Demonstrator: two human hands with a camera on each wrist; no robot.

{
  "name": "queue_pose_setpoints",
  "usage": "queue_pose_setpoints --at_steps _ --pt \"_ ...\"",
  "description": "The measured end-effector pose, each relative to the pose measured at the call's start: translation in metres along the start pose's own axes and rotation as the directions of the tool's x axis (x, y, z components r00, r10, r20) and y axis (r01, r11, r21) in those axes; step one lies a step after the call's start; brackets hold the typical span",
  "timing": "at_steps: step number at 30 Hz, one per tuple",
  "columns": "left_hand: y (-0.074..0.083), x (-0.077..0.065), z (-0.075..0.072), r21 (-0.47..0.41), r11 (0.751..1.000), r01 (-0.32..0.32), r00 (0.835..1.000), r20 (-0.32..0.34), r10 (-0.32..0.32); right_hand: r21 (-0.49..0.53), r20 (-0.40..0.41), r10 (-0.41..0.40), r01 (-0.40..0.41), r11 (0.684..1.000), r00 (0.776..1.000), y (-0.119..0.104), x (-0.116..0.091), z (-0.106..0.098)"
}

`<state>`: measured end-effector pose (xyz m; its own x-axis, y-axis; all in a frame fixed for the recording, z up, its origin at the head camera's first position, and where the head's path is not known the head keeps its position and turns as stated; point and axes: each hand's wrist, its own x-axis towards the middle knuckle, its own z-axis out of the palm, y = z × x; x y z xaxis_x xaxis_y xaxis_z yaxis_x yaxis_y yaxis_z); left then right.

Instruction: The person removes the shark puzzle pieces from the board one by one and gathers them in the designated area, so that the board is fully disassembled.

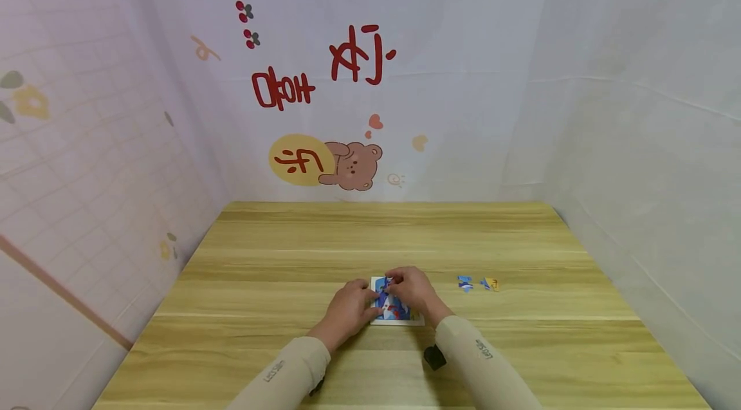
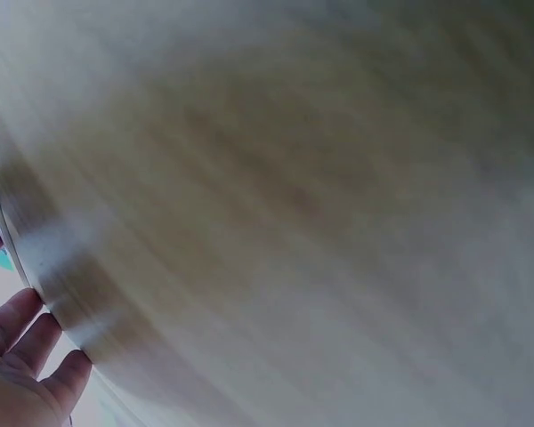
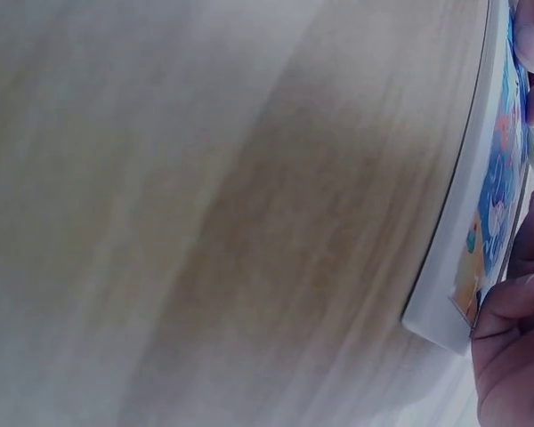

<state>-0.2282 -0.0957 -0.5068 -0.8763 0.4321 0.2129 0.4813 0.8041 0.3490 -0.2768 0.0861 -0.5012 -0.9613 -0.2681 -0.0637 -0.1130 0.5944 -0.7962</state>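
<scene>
A small jigsaw puzzle in a white-edged tray [image 1: 411, 323] lies on the table, its picture mostly blue with red and white shapes. My left hand [image 1: 350, 307] rests at the tray's left side, thumb and fingertips reaching over the edge. In the left wrist view, the fingers of that hand [image 2: 27, 365] lie spread along the edge. Over the tray's upper part, my right hand [image 1: 412, 288] pinches a blue-purple puzzle piece [image 1: 387, 282] between thumb and finger, partly covering the picture. The right wrist view shows the tray's white rim [image 3: 440, 302] beside the curled right fingers.
Right of the tray lie two loose puzzle pieces, a blue one [image 1: 465, 283] and a blue-and-yellow one [image 1: 491, 284]. The wood-grain table [image 1: 266, 268] meets a printed cloth wall [image 1: 463, 88] at the back and cloth at both sides.
</scene>
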Motion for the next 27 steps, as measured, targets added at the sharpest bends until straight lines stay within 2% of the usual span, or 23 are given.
queue_pose_setpoints --at_steps 11,18,27 --pt "0.001 0.0 0.0 0.014 1.0 0.006 1.0 -0.004 -0.006 0.079 -0.034 -0.034 0.036 0.996 0.999 0.009 -0.003 -0.015" --pt "0.001 0.002 0.003 0.006 1.0 0.015 1.0 0.003 -0.016 0.123 -0.058 0.04 -0.032 0.992 0.998 0.021 -0.007 -0.031" --pt "-0.001 0.003 0.008 0.017 1.0 0.003 1.0 -0.024 -0.003 0.178 -0.125 0.111 -0.087 0.98 0.986 0.047 -0.014 -0.056"
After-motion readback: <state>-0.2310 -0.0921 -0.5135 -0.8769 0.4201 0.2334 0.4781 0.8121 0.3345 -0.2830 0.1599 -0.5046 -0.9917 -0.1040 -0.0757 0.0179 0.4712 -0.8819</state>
